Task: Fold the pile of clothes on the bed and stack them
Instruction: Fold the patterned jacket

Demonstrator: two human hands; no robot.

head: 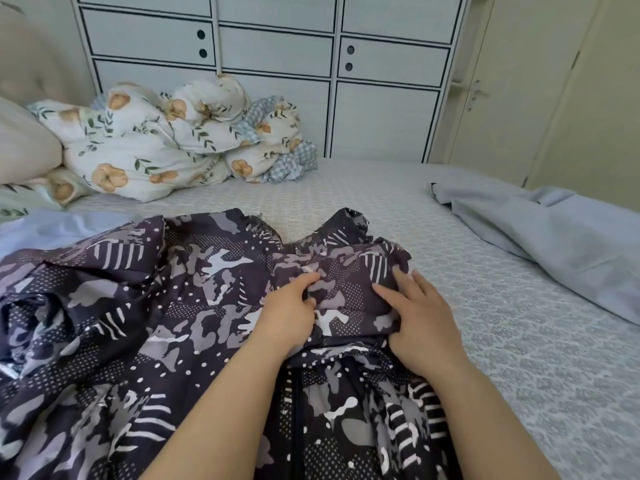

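Nearest you, the camouflage garment [145,323] sprawls across the bed [519,341]. Your left hand [289,311] pinches a fold of it with curled fingers; your right hand [420,318] presses it flat, fingers straight and spread. Farther right lies a grey cloth [561,237]; far left, a floral quilt [166,140].

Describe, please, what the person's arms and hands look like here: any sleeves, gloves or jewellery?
Both forearms are bare right to the bottom edge of the head view, with no sleeve showing. The left hand and right hand wear no gloves, and no ring, watch or bracelet is visible. The fingernails look short and unpainted, as far as the slight blur allows.
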